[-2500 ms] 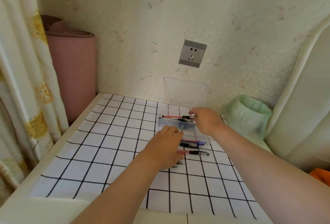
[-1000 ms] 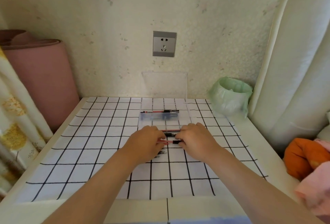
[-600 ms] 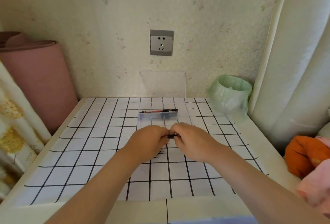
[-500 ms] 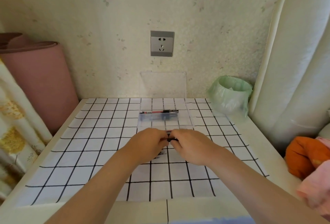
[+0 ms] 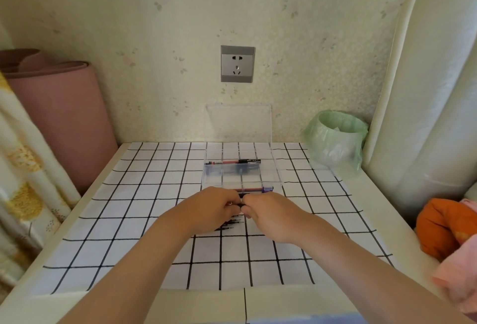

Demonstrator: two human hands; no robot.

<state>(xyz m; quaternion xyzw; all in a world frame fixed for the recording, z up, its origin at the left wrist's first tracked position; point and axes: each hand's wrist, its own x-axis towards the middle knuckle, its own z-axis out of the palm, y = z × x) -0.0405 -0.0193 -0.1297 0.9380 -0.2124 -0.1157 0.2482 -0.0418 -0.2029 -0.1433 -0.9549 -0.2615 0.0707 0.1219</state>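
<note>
Where both hands meet over the checked cloth (image 5: 129, 194), the left hand (image 5: 209, 210) and right hand (image 5: 271, 216) each pinch, fingers curled, one black pen (image 5: 241, 204) between them. Loose pens (image 5: 231, 224): on the cloth, partly under the left hand. Blue-capped pen (image 5: 254, 189): at the near wall of the clear box (image 5: 276, 168), inside or outside unclear. Box contents: one red pen (image 5: 232, 161) along its far wall. Lid (image 5: 238, 122): upright against the wall. Green-lined bin (image 5: 333, 140): contents unclear.

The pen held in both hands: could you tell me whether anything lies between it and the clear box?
Yes. A blue-capped pen lies crosswise by the near wall of the clear box, directly beyond the pen pinched between the left hand and right hand. Lifting over both would likely work.
</note>
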